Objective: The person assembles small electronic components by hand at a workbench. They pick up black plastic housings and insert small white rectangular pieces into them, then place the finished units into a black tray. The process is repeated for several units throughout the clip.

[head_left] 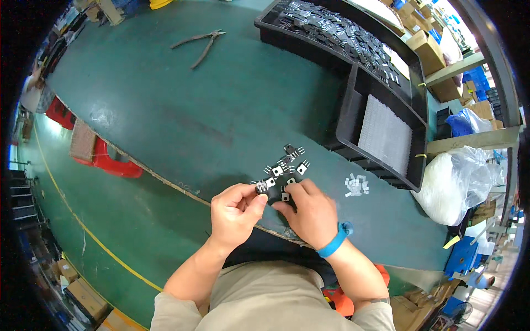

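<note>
My left hand (235,212) is closed, its thumb and forefinger pinching several black three-legged transistors (261,188) just over the table's near edge. To the right, my right hand (311,214) has its fingers drawn together around a transistor (285,196) at the fingertips; the fingers partly hide it. Beyond both hands lies a loose group of transistors (277,170), black with silvery legs and pale metal faces, pointing different ways. A blue band circles my right wrist. Right of that hand sits a small cluster of clear little pieces (356,185), their kind too small to tell.
A large black tray (268,34) at the far right holds many black transistors. Nearer stands a smaller black tray (345,124) with a pale ridged sheet (385,132). Pliers (210,37) lie open at the back left. A metal rack and plastic bag (450,185) border the right side.
</note>
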### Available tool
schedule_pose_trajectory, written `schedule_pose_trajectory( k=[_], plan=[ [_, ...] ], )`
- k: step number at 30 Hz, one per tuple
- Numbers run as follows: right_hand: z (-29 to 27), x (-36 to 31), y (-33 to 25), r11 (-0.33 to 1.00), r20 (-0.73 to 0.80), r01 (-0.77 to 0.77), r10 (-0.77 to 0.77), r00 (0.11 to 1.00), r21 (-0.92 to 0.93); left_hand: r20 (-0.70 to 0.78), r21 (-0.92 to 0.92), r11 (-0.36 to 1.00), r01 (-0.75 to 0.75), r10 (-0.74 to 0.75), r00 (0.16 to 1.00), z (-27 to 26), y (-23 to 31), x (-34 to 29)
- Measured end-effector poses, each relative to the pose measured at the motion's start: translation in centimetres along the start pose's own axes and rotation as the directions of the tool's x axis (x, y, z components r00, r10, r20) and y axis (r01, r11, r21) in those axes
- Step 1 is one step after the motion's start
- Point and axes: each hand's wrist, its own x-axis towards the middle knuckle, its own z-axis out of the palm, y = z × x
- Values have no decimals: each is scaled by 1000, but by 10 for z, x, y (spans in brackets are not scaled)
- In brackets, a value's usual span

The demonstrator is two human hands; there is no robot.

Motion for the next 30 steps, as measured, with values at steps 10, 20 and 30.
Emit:
schedule_pose_trajectory(
  k=[10,20,30],
  plan=[
    [1,-14,-2,483,56,-162,227,972,860,77,107,993,-56,47,996,7,6,-2],
    [11,-24,-10,474,20,-147,263,965,868,103,53,984,-170,164,981,12,9,-3],
    [0,-7,8,942,-257,-28,120,959,335,-36,71,993,-96,99,994,-2,12,-4]
  ],
)
